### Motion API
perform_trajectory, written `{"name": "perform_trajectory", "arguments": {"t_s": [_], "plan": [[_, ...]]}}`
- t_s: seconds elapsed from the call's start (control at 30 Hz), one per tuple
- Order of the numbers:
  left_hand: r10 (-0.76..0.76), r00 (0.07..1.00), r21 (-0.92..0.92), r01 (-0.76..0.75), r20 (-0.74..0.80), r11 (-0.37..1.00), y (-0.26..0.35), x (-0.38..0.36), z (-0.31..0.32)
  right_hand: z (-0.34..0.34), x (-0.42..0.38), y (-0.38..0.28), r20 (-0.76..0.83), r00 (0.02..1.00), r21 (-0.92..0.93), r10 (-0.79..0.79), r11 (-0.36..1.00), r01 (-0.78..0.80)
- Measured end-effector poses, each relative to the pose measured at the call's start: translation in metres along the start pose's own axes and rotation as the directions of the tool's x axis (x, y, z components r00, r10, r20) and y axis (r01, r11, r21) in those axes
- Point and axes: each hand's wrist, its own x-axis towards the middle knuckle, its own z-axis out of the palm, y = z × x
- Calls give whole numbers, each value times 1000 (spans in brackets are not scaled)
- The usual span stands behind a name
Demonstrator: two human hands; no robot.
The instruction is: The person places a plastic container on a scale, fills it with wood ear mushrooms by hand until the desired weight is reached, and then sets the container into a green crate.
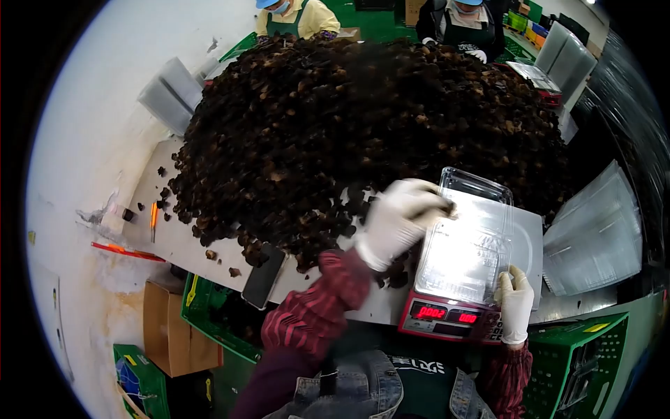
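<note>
My left hand (399,222), in a white glove and smeared by motion, is over the left edge of a clear plastic tray (464,244). A small dark dried mushroom-like piece (445,207) shows at its pinched fingertips. The tray lies on a red digital scale (447,322) with lit red figures. At the tray's lower right, my right hand (516,304), also gloved, pinches its rim between thumb and fingers. Beyond both hands rises a large heap of dark brown dried mushroom-like pieces (300,133).
A phone (264,278) and an orange cutter (153,222) lie on the table (171,241). Stacked clear trays (597,234) stand right. Green crates (586,363) and a cardboard box (164,328) are below. Two co-workers (296,17) stand behind the heap.
</note>
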Motion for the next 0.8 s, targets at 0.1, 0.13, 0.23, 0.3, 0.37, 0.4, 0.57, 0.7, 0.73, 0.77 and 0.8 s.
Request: {"name": "perform_trajectory", "arguments": {"t_s": [0.1,0.13,0.23,0.3,0.37,0.4,0.57,0.7,0.73,0.77,0.8], "plan": [[250,847,172,-366,469,915,32,-2,54,8,4,-2,-18,1000,-22,-7,1000,7],[209,775,195,-392,596,899,30,-10,74,10,4,-4,-35,999,-46,-23,999,21],[141,751,257,-388,646,885,32,-17,88,9,4,-10,-49,999,-56,-16,998,14],[165,745,79,-281,646,956,35,-11,79,9,2,-8,-54,998,-36,15,999,-16],[216,779,11,-275,589,961,46,-4,53,5,2,-5,-46,998,20,-32,999,33],[213,827,-18,-239,520,971,44,-2,37,2,3,-7,-11,1000,66,-12,998,12],[-275,948,352,205,161,913,-56,-34,-68,-15,-3,-4,-81,996,117,26,993,-16],[-677,734,762,414,44,499,-118,-103,-131,-16,-10,-7,-123,991,140,49,990,-32],[-684,723,787,365,97,497,-109,-106,-126,-16,-10,-6,-127,991,131,49,991,-32],[-690,709,809,315,147,496,-98,-108,-119,-16,-10,-6,-130,991,122,46,992,-30],[-655,727,771,291,206,566,-111,-121,-110,-14,-11,-8,-139,990,113,39,993,-23]]}}
